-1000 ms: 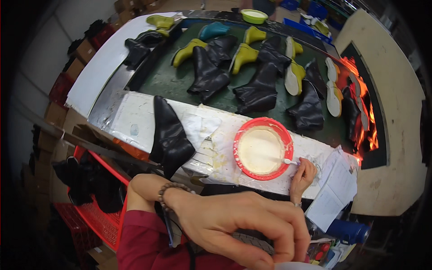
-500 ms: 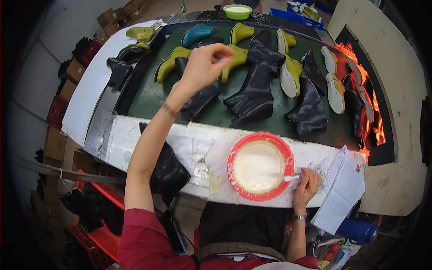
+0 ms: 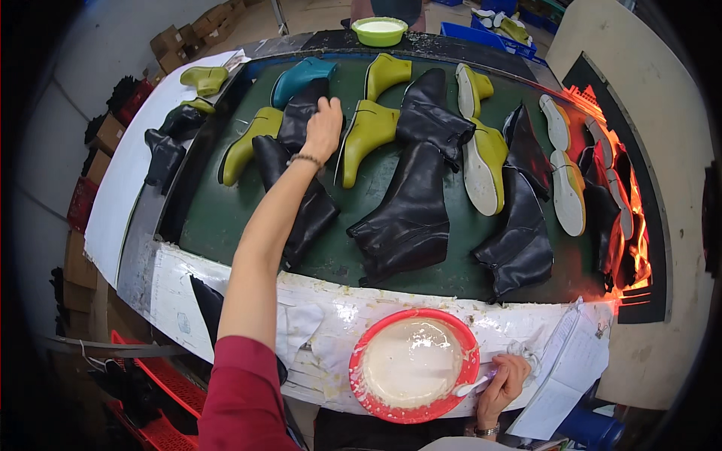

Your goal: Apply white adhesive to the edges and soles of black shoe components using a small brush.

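My left hand (image 3: 323, 129) reaches across the green surface, its curled fingers closed at a black leather boot (image 3: 299, 119); the fingertips are partly hidden. Under that forearm lies another black boot (image 3: 310, 218). A yellow-green shoe last (image 3: 368, 135) is to the hand's right, one more yellow-green last (image 3: 252, 146) to its left, and a teal last (image 3: 297, 81) just beyond. Low at the right, my right hand (image 3: 505, 383) grips a slim brush (image 3: 470, 388) with a white and purple handle. Its end rests at the rim of a red bowl (image 3: 471, 349) of creamy white liquid.
Several black boots (image 3: 410, 214) and white-soled lasts (image 3: 485, 169) cover the green surface (image 3: 338, 255). A glowing orange heater opening (image 3: 639, 248) is at the right. Papers (image 3: 564, 376) lie near the right hand. A green bowl (image 3: 380, 31) stands at the far edge.
My left hand has come down onto the far black boot from above the lasts. The view has shifted, so the table sits lower in it. My right hand still holds the brush by the bowl.
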### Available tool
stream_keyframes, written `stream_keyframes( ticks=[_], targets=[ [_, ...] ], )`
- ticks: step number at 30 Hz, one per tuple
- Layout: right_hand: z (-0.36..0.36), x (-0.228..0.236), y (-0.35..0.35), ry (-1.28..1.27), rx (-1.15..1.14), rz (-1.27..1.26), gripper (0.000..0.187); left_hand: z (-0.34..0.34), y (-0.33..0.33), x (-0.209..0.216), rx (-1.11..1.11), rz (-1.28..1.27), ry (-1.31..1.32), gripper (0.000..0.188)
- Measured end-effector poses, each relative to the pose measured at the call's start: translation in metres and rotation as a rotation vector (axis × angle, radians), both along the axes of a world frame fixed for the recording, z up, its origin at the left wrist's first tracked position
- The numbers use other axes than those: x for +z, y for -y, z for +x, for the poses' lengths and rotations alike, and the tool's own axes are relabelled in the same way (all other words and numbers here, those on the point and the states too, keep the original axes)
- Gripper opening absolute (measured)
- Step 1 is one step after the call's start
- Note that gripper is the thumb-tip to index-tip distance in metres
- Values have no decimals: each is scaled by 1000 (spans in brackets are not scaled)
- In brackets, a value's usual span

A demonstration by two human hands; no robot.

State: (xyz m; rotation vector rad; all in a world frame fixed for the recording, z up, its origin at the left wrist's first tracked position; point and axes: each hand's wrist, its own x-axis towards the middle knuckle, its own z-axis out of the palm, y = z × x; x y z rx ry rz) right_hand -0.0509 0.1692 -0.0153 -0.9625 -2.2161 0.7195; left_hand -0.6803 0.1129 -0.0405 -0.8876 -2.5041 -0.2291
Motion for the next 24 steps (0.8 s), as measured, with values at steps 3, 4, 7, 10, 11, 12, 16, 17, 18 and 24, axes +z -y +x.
stream_keyframes(
  ticks=[3,4,7,10,11,12,16,17,18,24],
  targets=[
    [-1,0,0,5,1,12,23,-8,-14,11,-168,-48,49,31],
    [-2,-1,0,30,3,10,23,-6,-15,16,-172,-51,128,32],
    [-3,0,1,2,-22,3,22,14,16,36,-260,134,130,30],
    [-2,0,1,-10,10,17,22,43,94,63,-267,195,54,27],
    [-1,0,1,13,16,6,22,56,121,68,-145,133,113,28],
    [-1,-2,1,-2,16,12,22,68,150,71,-28,48,221,35],
    [4,-6,0,-70,35,15,27,98,206,59,249,187,1053,98],
    [5,-7,1,-97,50,23,30,103,210,49,179,333,1242,102],
    [6,-8,1,-93,69,4,34,103,212,42,170,340,1244,102],
    [6,-8,0,-97,160,62,33,93,196,46,-197,284,1040,96]
  ],
)
